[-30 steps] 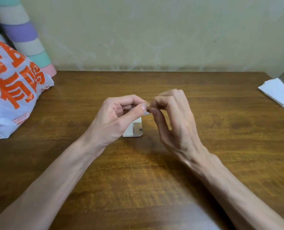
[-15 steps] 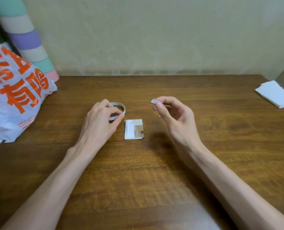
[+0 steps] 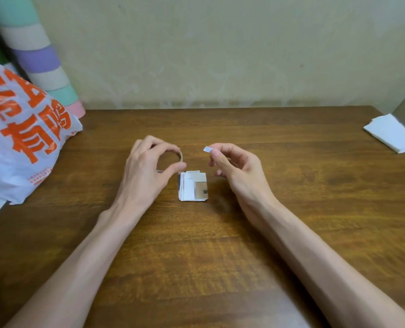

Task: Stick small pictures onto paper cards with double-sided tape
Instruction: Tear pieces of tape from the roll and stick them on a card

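Observation:
A small stack of paper cards and pictures [image 3: 193, 185] lies on the wooden table [image 3: 220, 245] between my hands; its top sheet shows a brown picture. My left hand [image 3: 147, 171] holds a thin roll of double-sided tape [image 3: 180, 155] just left of and behind the stack, fingers and thumb curled round the ring, low over the table. My right hand [image 3: 234, 166] hovers to the right of the stack and pinches a short torn piece of tape [image 3: 207, 149] between thumb and forefinger, raised above the table.
A white plastic bag with orange lettering [image 3: 19, 138] fills the left side of the table. Behind it leans a pastel-striped roll [image 3: 40, 65]. Folded white paper [image 3: 393, 133] lies at the far right edge. A plain wall [image 3: 220, 55] closes the back.
A second ago both hands met over the stack, pulling tape. They have since separated: the left carried the roll to the left and down, the right came away with a torn piece.

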### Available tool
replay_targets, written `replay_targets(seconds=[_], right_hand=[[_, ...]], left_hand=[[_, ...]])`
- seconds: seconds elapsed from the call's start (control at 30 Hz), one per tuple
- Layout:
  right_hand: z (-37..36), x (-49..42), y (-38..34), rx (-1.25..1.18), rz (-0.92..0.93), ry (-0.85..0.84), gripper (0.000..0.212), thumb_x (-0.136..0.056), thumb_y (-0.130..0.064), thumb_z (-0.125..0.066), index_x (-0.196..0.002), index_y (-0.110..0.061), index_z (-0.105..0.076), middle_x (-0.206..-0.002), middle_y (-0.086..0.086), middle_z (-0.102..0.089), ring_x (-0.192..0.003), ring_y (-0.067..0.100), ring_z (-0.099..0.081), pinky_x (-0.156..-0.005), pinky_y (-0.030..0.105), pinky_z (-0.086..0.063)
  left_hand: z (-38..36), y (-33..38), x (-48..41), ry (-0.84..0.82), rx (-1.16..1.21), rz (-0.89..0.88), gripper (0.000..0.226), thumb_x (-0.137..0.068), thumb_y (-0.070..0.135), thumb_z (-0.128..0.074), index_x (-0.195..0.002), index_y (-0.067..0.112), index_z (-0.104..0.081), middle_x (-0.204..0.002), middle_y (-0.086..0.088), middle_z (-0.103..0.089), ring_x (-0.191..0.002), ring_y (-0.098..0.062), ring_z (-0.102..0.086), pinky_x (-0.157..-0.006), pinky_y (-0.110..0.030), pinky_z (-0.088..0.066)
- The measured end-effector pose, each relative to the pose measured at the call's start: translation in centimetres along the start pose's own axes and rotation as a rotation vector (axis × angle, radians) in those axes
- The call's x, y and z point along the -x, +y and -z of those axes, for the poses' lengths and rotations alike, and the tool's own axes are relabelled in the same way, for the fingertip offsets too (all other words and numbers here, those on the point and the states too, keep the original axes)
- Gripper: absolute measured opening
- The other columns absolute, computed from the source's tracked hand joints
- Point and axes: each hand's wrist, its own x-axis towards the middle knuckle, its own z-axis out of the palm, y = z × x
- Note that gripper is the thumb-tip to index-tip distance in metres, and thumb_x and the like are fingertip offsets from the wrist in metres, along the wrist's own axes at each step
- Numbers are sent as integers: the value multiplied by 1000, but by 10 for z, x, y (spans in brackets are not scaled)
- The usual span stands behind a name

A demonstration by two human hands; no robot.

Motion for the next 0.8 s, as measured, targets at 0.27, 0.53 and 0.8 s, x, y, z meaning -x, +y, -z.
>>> replay_targets(seconds=[0.27,0.53,0.8], right_hand=[[10,3,2,-6,13,6,18,-102,-18,-67,-111,-5,-75,-88,-5,-67,-75,2,-56,-72,16,-47],[13,3,2,11,16,4,17,-102,-20,-67,-109,-7,-76,-85,-4,-66,-74,3,-55,-72,16,-48],[9,5,2,30,38,-79,16,-102,-17,-67,-108,-4,-75,-98,-2,-74,-87,6,-62,-78,26,-49]], left_hand=[[2,5,1,-157,-92,-18,26,-93,40,-75,-113,24,-71,-103,12,-61,-100,-12,-59,-89,-33,-48],[0,2,1,-92,-34,-23,15,-98,33,-67,-108,23,-71,-98,12,-61,-94,-9,-57,-83,-33,-50],[7,40,3,-196,557,54,19,-93,28,-77,-112,25,-79,-96,10,-77,-91,-10,-71,-81,-23,-53]])
